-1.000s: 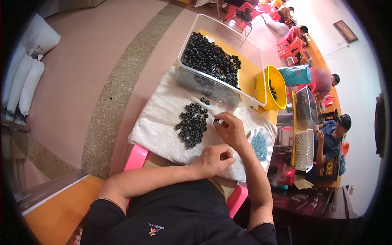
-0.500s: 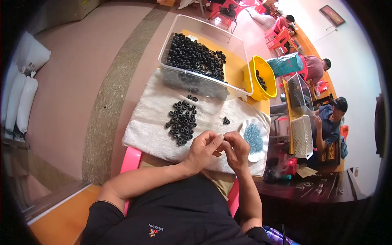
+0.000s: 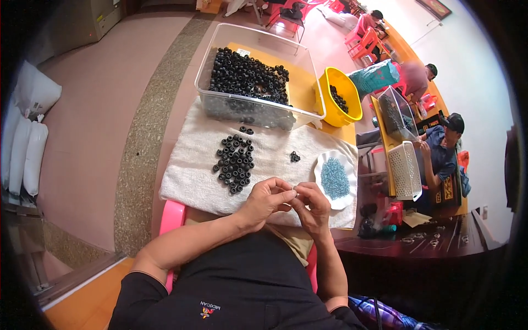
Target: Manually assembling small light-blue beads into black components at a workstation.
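Note:
My left hand [image 3: 265, 202] and my right hand [image 3: 312, 209] meet over the near edge of a white towel [image 3: 192, 181], fingertips pressed together. Something small and pale shows between them; its kind I cannot make out. Left of them lies a loose cluster of black ring-shaped parts [image 3: 235, 164] with holes through the middle. A much smaller clump of tiny black pieces [image 3: 295, 157] rests beyond my hands. Closest to my right hand is a white wavy-rimmed plate [image 3: 348, 190] holding many small clear-blue pieces [image 3: 334, 179].
A clear plastic bin [image 3: 256, 101] partly filled with black parts stands behind the towel. Beside it is a yellow tub [image 3: 352, 114] with more. At right, a person in a dark cap [image 3: 440, 148] sits by a white perforated basket [image 3: 405, 170]. White sacks [image 3: 36, 157] stand at far left.
The view has shifted slightly, so the bin, tub and towel sit a little further left. My fingertips stay together; a pale bit now shows between them where something dark showed before.

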Action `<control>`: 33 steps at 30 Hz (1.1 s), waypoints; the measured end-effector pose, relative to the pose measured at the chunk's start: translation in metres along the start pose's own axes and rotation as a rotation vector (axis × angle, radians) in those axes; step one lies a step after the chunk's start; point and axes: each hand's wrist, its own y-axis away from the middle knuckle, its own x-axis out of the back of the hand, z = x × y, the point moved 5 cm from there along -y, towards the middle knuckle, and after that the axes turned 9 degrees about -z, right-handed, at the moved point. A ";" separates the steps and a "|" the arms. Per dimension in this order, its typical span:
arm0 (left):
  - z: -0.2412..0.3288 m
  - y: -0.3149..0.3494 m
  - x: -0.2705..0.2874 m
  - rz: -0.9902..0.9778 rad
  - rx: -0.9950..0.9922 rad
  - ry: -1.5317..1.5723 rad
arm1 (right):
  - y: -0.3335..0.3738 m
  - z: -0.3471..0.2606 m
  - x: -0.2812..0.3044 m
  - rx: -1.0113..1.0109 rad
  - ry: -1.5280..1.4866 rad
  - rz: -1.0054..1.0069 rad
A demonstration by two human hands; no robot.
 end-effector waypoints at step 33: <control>-0.012 -0.002 0.002 0.029 0.143 -0.144 | 0.025 -0.003 0.000 0.044 0.019 0.174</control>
